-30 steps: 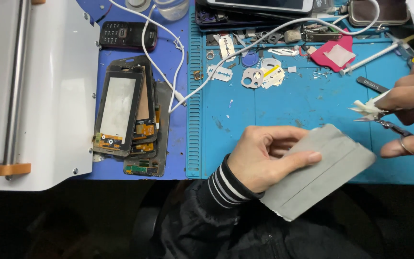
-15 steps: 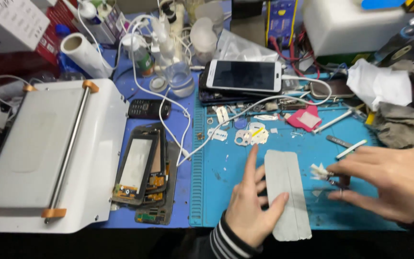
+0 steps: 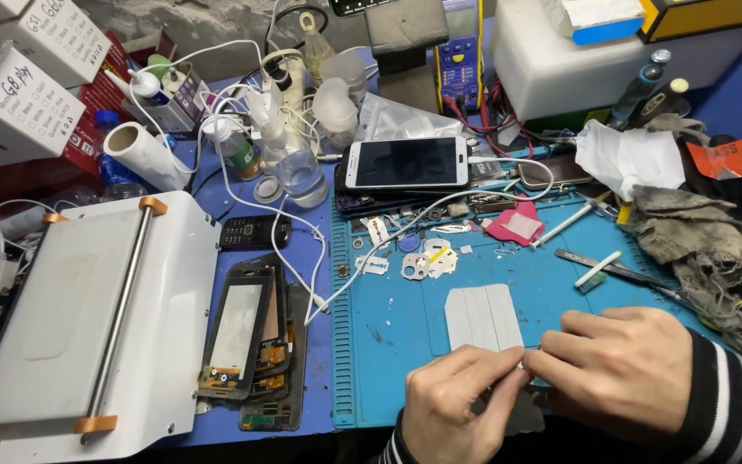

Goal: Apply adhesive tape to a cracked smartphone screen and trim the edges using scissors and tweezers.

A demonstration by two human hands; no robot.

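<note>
My left hand [image 3: 461, 397] and my right hand [image 3: 624, 369] meet fingertip to fingertip at the near edge of the blue work mat [image 3: 388, 344]. Between the pinched fingers I see only a tiny glint of a small part [image 3: 523, 366], and I cannot tell what it is. Both hands rest over the near end of a grey ribbed pad [image 3: 483, 316], which lies upright on the mat. The pad's lower part is hidden under my hands.
A stack of phone frames and screens [image 3: 246, 344] lies left of the mat, beside a white flat machine [image 3: 88, 318]. Farther back are a white phone [image 3: 405, 161], loose small parts [image 3: 422, 262], tweezers [image 3: 611, 268], a pink piece [image 3: 515, 225] and a grey rag [image 3: 697, 249].
The view has tilted up to show more of the bench. My left hand has left the pad's top, and both hands have come together at its near end.
</note>
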